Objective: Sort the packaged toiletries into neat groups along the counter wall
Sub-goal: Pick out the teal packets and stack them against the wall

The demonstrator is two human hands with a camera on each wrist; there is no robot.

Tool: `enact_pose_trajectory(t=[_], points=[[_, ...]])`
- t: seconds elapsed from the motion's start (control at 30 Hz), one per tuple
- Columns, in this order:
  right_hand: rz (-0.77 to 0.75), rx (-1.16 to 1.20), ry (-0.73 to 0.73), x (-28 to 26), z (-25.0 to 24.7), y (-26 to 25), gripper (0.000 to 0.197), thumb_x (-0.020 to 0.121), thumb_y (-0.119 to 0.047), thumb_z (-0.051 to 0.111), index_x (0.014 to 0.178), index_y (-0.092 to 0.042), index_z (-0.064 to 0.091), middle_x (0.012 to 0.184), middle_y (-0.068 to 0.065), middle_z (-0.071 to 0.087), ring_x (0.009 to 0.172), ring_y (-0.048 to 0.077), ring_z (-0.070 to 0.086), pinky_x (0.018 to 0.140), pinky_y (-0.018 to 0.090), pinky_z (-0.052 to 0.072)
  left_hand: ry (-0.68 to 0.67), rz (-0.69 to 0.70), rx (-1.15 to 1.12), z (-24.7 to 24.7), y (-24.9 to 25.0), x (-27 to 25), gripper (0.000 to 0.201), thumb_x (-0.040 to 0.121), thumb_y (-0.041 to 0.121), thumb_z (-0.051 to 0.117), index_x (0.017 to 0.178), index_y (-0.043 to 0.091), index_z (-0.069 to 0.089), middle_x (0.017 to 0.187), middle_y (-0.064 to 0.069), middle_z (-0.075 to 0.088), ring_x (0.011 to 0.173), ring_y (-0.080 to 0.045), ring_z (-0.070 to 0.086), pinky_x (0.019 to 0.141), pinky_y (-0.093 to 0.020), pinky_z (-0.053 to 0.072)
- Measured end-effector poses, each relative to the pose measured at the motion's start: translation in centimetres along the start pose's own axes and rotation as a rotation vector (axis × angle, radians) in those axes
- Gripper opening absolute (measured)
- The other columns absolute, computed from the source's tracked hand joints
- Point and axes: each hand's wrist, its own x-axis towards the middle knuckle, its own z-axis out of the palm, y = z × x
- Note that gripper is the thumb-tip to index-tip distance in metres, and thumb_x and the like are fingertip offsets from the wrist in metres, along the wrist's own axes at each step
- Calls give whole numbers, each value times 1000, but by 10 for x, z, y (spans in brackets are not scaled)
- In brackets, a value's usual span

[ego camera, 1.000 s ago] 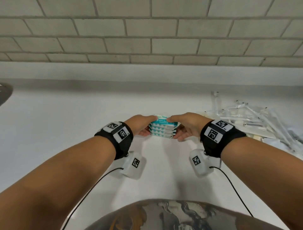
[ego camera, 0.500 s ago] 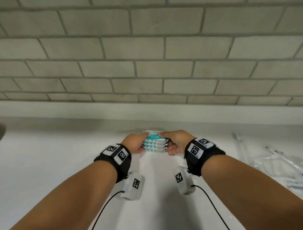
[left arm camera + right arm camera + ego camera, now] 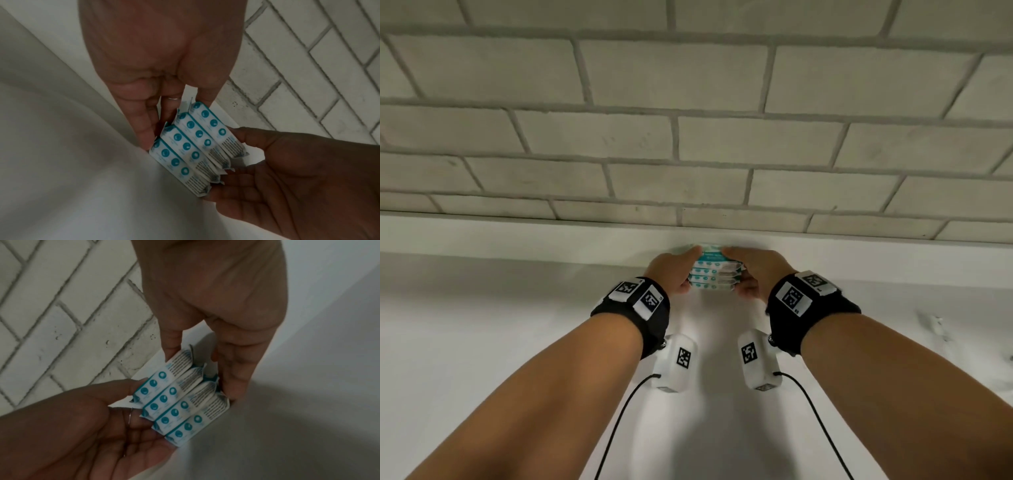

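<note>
A: Packets (image 3: 715,272), four of them, white with teal dots, stacked flat on each other – who has them?

B: Both hands. The left hand (image 3: 671,270) is on the stack's left end, forefinger laid over the top packet and the other fingers (image 3: 144,123) down along the end flaps. There is a thin ring on one of those fingers. The right hand (image 3: 755,274) mirrors it on the right end, forefinger on top, remaining fingers (image 3: 236,369) pressed against the crimped ends.

A: So the fingers are closed on it?

B: Curled in around the stack from both ends, yes, holding it squeezed between them. The packets sit slightly stepped in the wrist views, each one a little offset from the next.

A: And where is the stack?

B: At the far edge of the white counter (image 3: 482,342), right up by the low white ledge (image 3: 517,236) under the grey brick wall (image 3: 688,137). The bottom packet looks down on the counter in the wrist views, though I cannot tell for certain that its weight is there.

A: Further out?

B: Black wrist bands (image 3: 633,301) with square printed markers, and a white camera block (image 3: 674,363) hanging under each wrist with a black cable (image 3: 619,421) trailing back. Bare forearms reach in from the bottom corners.
</note>
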Motion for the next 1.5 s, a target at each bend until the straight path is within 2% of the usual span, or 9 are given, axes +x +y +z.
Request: enact_pose_trajectory(t=[0.33,0.53,0.7,0.8,0.93,1.0,1.13,1.27,1.5], points=[[-46,-23,10,-9,-2,2,46,84,-56,59,96,-13,70,87,10,70,74,24,60,70,32,43,17,47,-26,-4,-5,-13,67,94,63,31,100,6,66,111,-18,67,106,-30,63,99,-44,49],[27,159,-41,-12,-4,13,68,98,-55,31,131,2,46,136,19,52,131,32,46,113,46,27,-68,-23,-292,-1,-24,-26,93,83,81,18,148,16,34,154,-5,34,141,-21,32,118,-39,21],[3,175,-57,-8,8,22,61,97,-57,30,123,-10,59,125,13,63,119,25,56,104,37,37,-126,9,-258,11,-22,-32,95,75,85,13,141,26,46,148,-2,44,139,-16,34,115,-33,20],[-15,182,-66,-11,6,23,55,99,-53,29,116,-11,61,114,7,67,99,17,61,79,29,41,-128,11,-242,12,-19,-33,91,81,81,11,142,23,44,148,-4,43,139,-16,35,114,-34,19],[-41,93,-34,-19,1,21,40,100,-51,33,85,-19,52,90,0,58,88,17,53,94,30,36,-24,-35,-264,5,-20,-36,89,88,75,17,148,11,32,154,-10,33,142,-23,31,118,-40,20],[-62,-48,-35,-36,-8,23,35,98,-50,40,95,-19,55,98,1,57,95,19,52,98,31,37,49,-43,-231,5,-23,-45,82,92,68,27,146,7,33,152,-13,36,139,-27,36,116,-43,26],[-109,-195,-258,-86,-32,36,20,97,-31,54,82,-18,60,85,5,56,69,13,47,62,23,39,105,152,-52,15,-29,-83,44,99,33,44,131,4,50,136,-21,51,126,-36,49,106,-50,40],[-272,-525,-420,-139,-71,52,17,94,-34,57,89,-19,64,95,7,61,81,21,54,79,34,46,175,357,58,49,-24,-134,36,89,26,57,122,12,60,126,-12,59,116,-31,56,104,-47,42],[-382,-1030,-199,-208,-193,85,30,96,-32,51,116,-15,66,115,1,66,101,21,64,91,33,47,-248,531,455,143,-6,-227,23,94,23,57,115,18,65,115,6,61,100,-9,57,87,-20,36]])
